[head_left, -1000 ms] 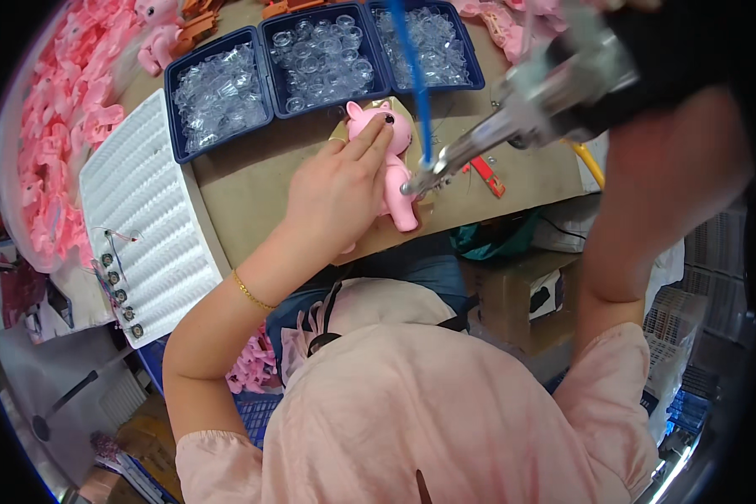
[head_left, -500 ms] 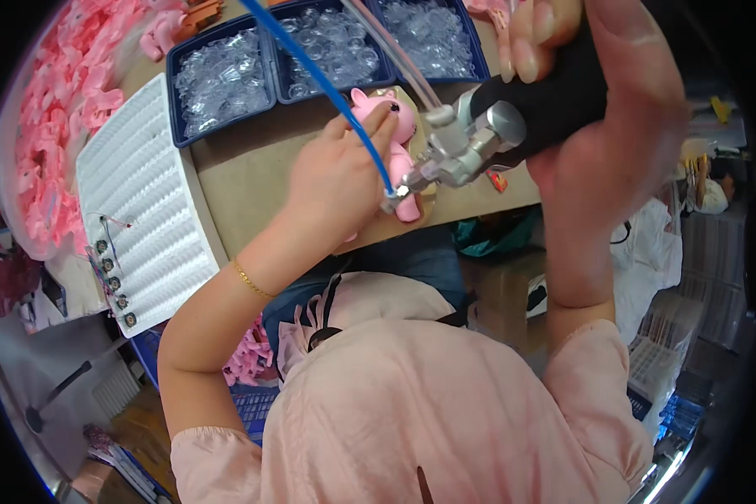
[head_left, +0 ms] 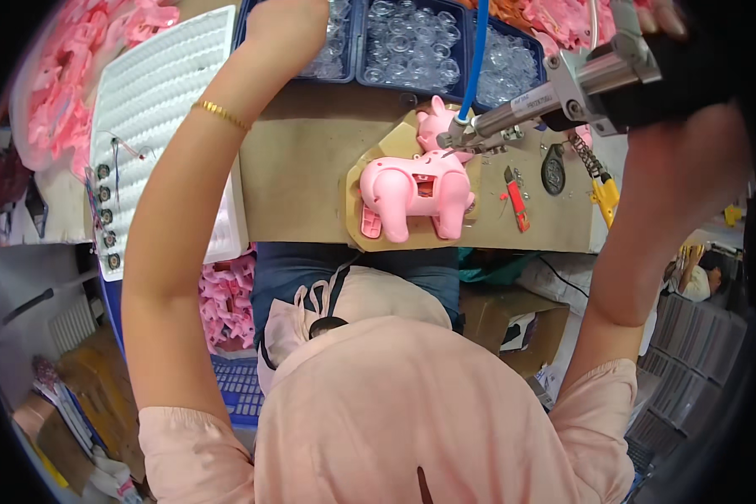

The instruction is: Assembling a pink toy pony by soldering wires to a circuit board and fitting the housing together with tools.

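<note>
Right hand (head_left: 689, 139) I'm watching is wrapped round one driver (head_left: 603, 74); left hand (head_left: 290, 29), can't tell its grip, is at the leftmost of three blue bins (head_left: 359, 42). One pink toy (head_left: 416, 195) lies on one tan block (head_left: 355, 193).

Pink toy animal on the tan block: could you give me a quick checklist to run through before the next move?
1. Pink toy animal resting on the tan block: ok.
2. Left hand away from the toy: ok, it is over the dark blue bin.
3. Part in the left hand: cannot tell; its fingertips are out of sight.
4. Right hand gripping the power screwdriver: ok.
5. Screwdriver tip apart from the toy: cannot tell; they overlap in this view.
6. Red utility knife off the block: ok.
</note>
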A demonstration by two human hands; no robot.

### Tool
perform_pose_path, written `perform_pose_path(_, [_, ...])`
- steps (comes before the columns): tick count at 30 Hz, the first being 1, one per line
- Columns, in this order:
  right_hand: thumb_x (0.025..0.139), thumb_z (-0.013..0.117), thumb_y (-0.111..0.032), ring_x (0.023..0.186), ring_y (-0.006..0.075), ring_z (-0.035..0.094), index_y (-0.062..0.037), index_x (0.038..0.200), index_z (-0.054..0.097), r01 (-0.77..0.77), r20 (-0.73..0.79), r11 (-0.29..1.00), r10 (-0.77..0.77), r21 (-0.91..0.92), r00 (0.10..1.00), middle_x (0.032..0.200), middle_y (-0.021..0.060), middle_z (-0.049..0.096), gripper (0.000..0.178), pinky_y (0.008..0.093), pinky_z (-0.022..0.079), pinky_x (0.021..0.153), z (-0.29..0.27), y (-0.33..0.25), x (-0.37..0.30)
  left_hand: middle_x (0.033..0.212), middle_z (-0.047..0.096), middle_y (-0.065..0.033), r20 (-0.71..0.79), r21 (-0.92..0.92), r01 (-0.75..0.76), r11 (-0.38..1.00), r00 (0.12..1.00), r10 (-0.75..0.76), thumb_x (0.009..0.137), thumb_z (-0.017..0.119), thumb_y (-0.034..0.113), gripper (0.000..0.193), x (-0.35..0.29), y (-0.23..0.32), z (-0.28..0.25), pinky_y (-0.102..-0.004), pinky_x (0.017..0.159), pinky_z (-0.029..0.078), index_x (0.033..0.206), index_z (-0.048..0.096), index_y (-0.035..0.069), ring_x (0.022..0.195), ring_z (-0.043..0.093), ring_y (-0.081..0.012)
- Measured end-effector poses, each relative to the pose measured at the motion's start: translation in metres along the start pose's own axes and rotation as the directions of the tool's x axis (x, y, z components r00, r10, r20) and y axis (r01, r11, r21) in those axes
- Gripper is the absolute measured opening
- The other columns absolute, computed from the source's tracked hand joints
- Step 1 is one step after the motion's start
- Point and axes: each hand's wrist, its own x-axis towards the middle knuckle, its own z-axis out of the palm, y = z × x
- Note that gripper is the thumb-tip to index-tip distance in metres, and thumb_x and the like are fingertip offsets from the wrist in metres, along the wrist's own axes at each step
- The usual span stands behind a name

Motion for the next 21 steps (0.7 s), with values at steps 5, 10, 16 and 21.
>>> perform_pose_path(5, [0.079,0.063,-0.032,0.071,0.0172,0.062,-0.0077,0.084,0.061,0.031,0.018,0.998,-0.03,-0.054,0.999,0.077,0.0056,0.063,0.025,0.0283,0.049,0.062,-0.001,-0.038,-0.001,0.08,0.063,-0.0204,-0.135,-0.093,-0.1,0.991,0.987,0.087,0.077,0.053,0.009,0.012,0.004,-0.023,0.054,-0.0467,0.066,0.05,0.073,0.063,0.002,0.074,0.063,-0.0348])
perform_pose_path(10, [0.079,0.063,-0.032,0.072,0.0175,0.062,-0.008,0.083,0.062,0.054,0.053,0.991,-0.048,-0.124,0.997,0.077,0.0056,0.063,0.024,0.0284,0.049,0.062,0.002,-0.033,-0.004,0.079,0.062,-0.0216,-0.174,-0.227,-0.098,0.969,0.983,0.058,0.079,0.052,0.011,0.015,0.001,-0.011,0.031,-0.0458,0.066,0.049,0.073,0.062,0.002,0.074,0.062,-0.0356])
perform_pose_path(16, [0.079,0.063,-0.031,0.072,0.0179,0.063,-0.0084,0.081,0.062,0.103,0.089,0.976,-0.087,-0.19,0.992,0.076,0.0055,0.063,0.023,0.0286,0.048,0.062,0.005,-0.063,-0.003,0.078,0.06,-0.0176,-0.244,-0.177,-0.126,0.976,0.966,0.08,0.081,0.052,0.014,0.017,0.002,-0.017,0.031,-0.0423,0.07,0.049,0.072,0.062,0.003,0.077,0.061,-0.0334])
perform_pose_path(21, [0.079,0.063,-0.031,0.072,0.0182,0.063,-0.0087,0.08,0.062,0.152,0.064,0.961,-0.141,-0.231,0.988,0.076,0.0054,0.063,0.023,0.0288,0.048,0.062,0.024,0.003,0.0,0.076,0.059,-0.0155,-0.398,-0.291,-0.182,0.939,0.916,0.054,0.082,0.054,0.013,0.013,-0.003,-0.022,0.022,-0.0407,0.07,0.048,0.076,0.061,0.003,0.079,0.06,-0.032])
